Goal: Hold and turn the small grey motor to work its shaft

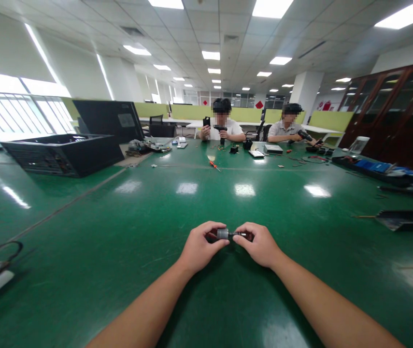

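Note:
A small grey metal cylinder (222, 234) with a thin, ridged-looking shaft (235, 234) is held level between my two hands, just over the green table. My left hand (201, 246) closes its thumb and fingers around the cylinder from the left. On the other side my right hand (259, 245) pinches the shaft, whose bright end shows by the fingers. The part is too small to name for certain. Both forearms reach in from the bottom edge of the view.
An open black computer case (64, 150) stands at the left. Ahead lies an orange-handled screwdriver (213, 165). Two people (222, 125) sit across the table, holding tools. Black trays (409, 219) with parts line the right side; a cable (3, 249) loops at left.

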Demonstrator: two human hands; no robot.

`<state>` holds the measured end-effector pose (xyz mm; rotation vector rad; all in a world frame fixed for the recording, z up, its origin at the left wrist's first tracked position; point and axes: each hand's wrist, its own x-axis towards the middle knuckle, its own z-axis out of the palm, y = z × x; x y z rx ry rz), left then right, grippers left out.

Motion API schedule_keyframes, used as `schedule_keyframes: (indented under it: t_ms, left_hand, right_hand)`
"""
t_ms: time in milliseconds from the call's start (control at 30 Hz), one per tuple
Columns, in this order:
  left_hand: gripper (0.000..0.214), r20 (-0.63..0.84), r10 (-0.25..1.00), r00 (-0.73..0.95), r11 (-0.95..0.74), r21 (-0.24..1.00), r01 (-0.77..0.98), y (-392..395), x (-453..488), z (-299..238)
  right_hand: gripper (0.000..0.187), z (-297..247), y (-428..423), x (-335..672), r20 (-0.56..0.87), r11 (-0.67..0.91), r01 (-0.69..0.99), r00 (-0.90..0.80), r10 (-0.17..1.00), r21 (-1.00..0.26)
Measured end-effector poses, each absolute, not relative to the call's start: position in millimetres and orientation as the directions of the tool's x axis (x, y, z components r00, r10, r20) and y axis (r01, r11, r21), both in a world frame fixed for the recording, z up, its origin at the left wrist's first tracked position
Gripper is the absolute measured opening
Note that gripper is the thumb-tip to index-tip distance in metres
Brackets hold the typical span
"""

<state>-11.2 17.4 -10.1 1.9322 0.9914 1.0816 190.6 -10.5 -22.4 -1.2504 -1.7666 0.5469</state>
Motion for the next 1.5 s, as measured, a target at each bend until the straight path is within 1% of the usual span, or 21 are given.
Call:
schedule_keyframes:
  t_ms: [133, 500, 1133, 1500]
  left_hand:
    - [0.033, 0.307, 0.888, 0.343, -0.402, 0.879, 0.254, 18.7, -12.0, -9.3]
    - [0.037, 0.281, 0.909, 0.308, -0.354, 0.91, 0.217, 20.4, -13.0, -9.4]
    - [0.038, 0.285, 0.914, 0.288, -0.353, 0.91, 0.219, 24.4, -14.7, -12.9]
    - [0.04, 0.264, 0.922, 0.283, -0.33, 0.918, 0.219, 27.7, -16.8, -16.2]
  right_hand:
    - [0.011, -21.6, -10.2, 190.1, 0.355, 0.349, 0.469, -0.078, 0.931, -0.812]
    - [0.013, -22.1, -9.4, 192.3, 0.351, 0.332, 0.437, -0.038, 0.936, -0.836]
    - [0.011, -24.5, -6.9, 197.8, 0.399, 0.368, 0.471, -0.037, 0.916, -0.802]
    - [0.011, -24.2, -5.9, 200.9, 0.39, 0.356, 0.433, -0.011, 0.921, -0.828]
